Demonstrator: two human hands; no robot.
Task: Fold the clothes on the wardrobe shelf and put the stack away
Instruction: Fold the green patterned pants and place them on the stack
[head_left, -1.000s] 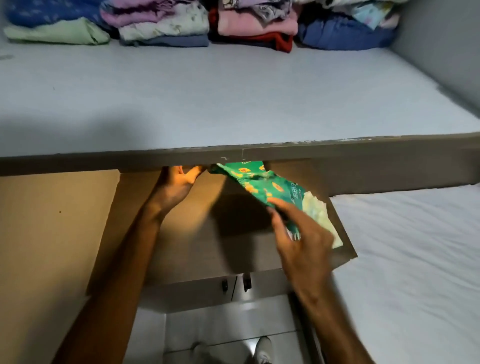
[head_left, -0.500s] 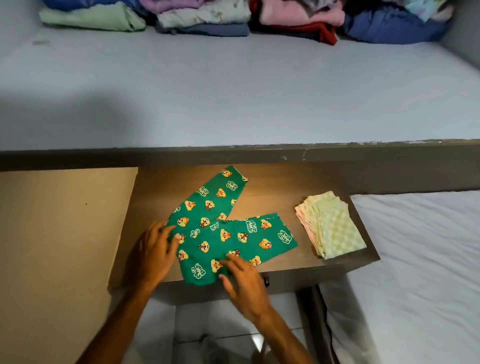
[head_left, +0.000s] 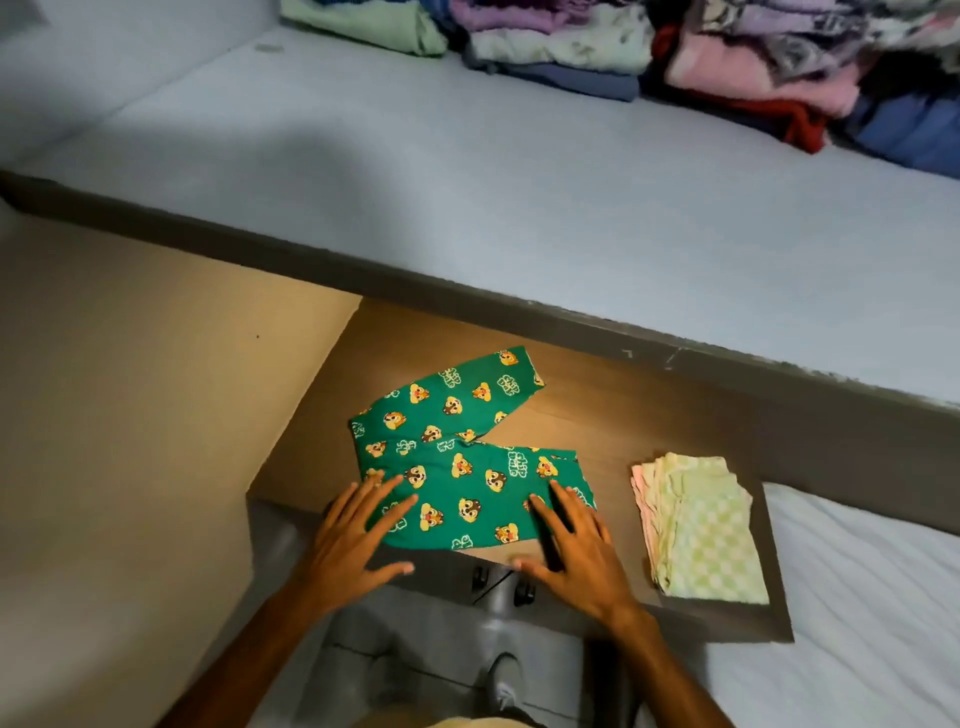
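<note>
- Now my left hand (head_left: 358, 540) and right hand (head_left: 576, 545) both lie flat and spread, gripping nothing, on the near edge of the green printed trousers (head_left: 467, 467); these lie on the brown shelf (head_left: 613, 426), near its front edge
- to do this well, I judge I should smooth outward from the middle, press the waistband flat, then bring one leg squarely over the other so the seams meet
- the trousers form a V; waist at the left, one leg pointing up to the right, the other running right along the front edge
- the folded checked cloths (head_left: 706, 535) sit apart to the right
</note>
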